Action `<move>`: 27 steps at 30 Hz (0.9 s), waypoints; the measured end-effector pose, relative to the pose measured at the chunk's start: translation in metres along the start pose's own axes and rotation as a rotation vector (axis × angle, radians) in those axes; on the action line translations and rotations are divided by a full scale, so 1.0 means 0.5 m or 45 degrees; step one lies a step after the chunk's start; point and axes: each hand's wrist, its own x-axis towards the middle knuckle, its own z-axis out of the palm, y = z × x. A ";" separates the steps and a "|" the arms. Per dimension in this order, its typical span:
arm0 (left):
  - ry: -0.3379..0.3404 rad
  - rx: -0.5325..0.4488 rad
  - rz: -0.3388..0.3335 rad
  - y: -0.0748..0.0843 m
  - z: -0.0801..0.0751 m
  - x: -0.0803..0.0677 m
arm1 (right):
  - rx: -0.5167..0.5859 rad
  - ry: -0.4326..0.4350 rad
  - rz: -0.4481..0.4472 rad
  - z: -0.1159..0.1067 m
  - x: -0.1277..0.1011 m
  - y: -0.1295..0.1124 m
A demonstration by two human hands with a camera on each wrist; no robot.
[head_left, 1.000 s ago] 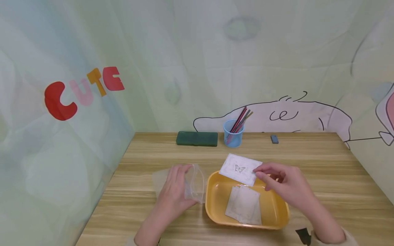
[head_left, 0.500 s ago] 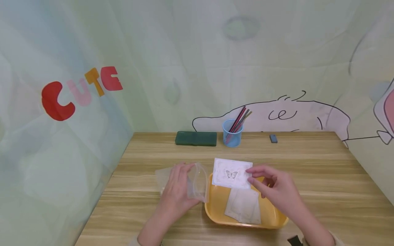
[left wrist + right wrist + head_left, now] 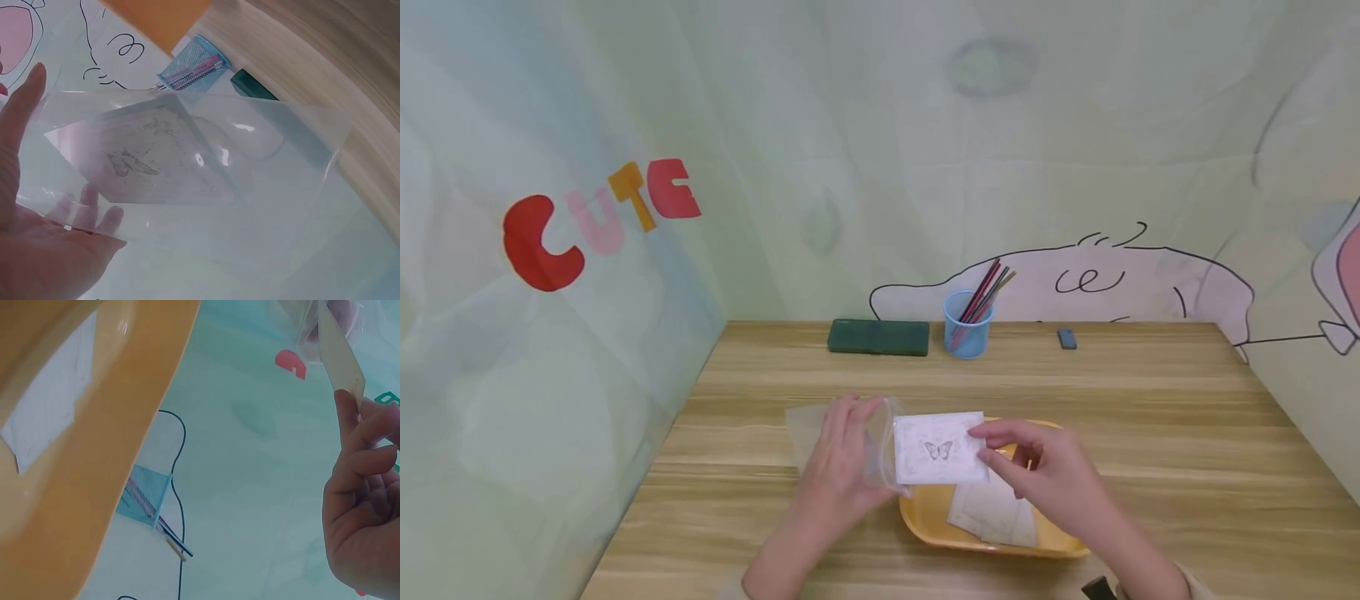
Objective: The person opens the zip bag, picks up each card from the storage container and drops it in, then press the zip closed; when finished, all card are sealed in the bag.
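My left hand (image 3: 838,462) holds a clear plastic zip bag (image 3: 805,429) by its mouth, which faces right. Between the thumb and fingers of my right hand (image 3: 1048,471) a white card (image 3: 940,454) with a butterfly print is pinched by its right end. The card's left edge is at the bag mouth. Through the clear film in the left wrist view, the card (image 3: 134,162) shows tilted. Several pale cards (image 3: 988,512) lie overlapping in the yellow tray (image 3: 925,527) beneath; the held card and my right hand hide part of it.
Along the back of the table stand a dark green case (image 3: 878,337) and a blue cup (image 3: 967,337) with several pencils. A small blue-grey block (image 3: 1067,339) lies to their right. Printed fabric (image 3: 850,167) rises behind the table.
My right hand has carried the butterfly card left and down, from over the tray's back edge to the bag mouth. My left hand and the bag have shifted slightly right.
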 end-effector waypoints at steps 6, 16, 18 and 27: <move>-0.033 -0.052 -0.011 0.011 0.010 -0.002 | -0.062 0.004 -0.013 0.020 0.004 -0.001; -0.020 -0.060 0.046 0.019 0.018 -0.002 | -0.078 -0.076 -0.050 0.052 0.013 -0.001; -0.018 -0.061 0.052 0.022 0.019 -0.002 | -0.079 -0.087 -0.057 0.060 0.015 0.000; -0.026 -0.099 0.032 0.035 0.019 -0.001 | -0.073 -0.111 -0.115 0.084 0.029 0.007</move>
